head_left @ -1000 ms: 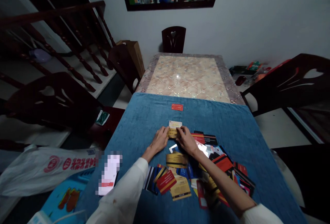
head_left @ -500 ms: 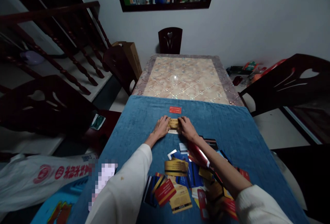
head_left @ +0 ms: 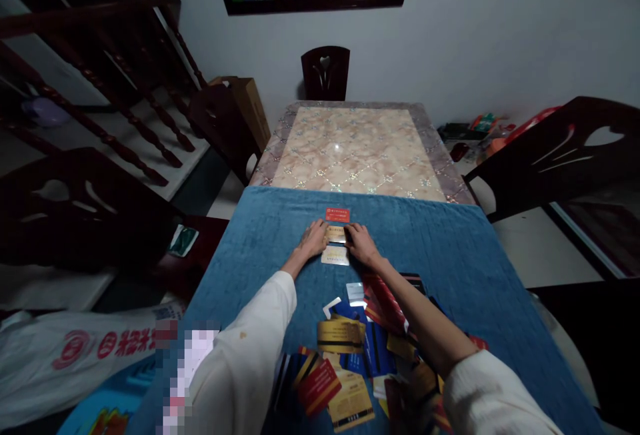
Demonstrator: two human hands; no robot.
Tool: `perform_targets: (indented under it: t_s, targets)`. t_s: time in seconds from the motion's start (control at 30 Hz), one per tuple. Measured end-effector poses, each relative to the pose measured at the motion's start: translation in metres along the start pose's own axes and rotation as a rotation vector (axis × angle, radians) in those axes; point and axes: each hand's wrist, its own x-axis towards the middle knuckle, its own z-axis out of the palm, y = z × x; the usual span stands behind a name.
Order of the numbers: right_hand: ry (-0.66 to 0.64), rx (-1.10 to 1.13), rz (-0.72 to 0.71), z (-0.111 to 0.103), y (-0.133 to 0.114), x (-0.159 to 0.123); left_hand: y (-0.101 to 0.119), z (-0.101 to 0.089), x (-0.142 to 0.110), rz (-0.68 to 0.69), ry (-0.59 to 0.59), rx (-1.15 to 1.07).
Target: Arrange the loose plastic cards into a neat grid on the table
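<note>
A card row [head_left: 335,233] lies beyond the card pile [head_left: 376,348]

Blue cloth [head_left: 425,241] over near part of table [head_left: 350,148], patterned top showing past it. Pixelated phone [head_left: 194,351], cloth's left side. White bag [head_left: 45,355], red print, lower left; blue stool [head_left: 95,398] just beside. Packet [head_left: 183,240] on near-left chair [head_left: 115,235]. Cardboard box [head_left: 256,111], railing [head_left: 90,15] back left. Niche [head_left: 315,5] with bottles above far chair [head_left: 311,78].

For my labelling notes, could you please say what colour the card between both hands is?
The card is gold, seen best in the head view.
</note>
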Motion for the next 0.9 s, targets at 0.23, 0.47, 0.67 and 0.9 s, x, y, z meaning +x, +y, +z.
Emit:
perform_targets:
  t_s: [0.23,0.47,0.67,0.9]
  targets:
    - [-0.024,-0.024,0.022,0.0028,0.0033,0.0028,-0.002,0.0031,0.0054,-0.019,-0.006,0.016]
    - [-0.031,-0.057,0.039,0.0024,0.0009,0.0009,0.0029,0.0014,0.0069,-0.051,-0.035,0.048]
    - [-0.028,-0.066,0.039,0.0052,0.0027,0.0027,0.0054,0.0001,0.0082,-0.069,-0.061,0.036]
    - [-0.018,-0.075,0.042,0.006,0.0047,0.0035,0.0054,0.0001,0.0062,-0.068,-0.052,0.053]
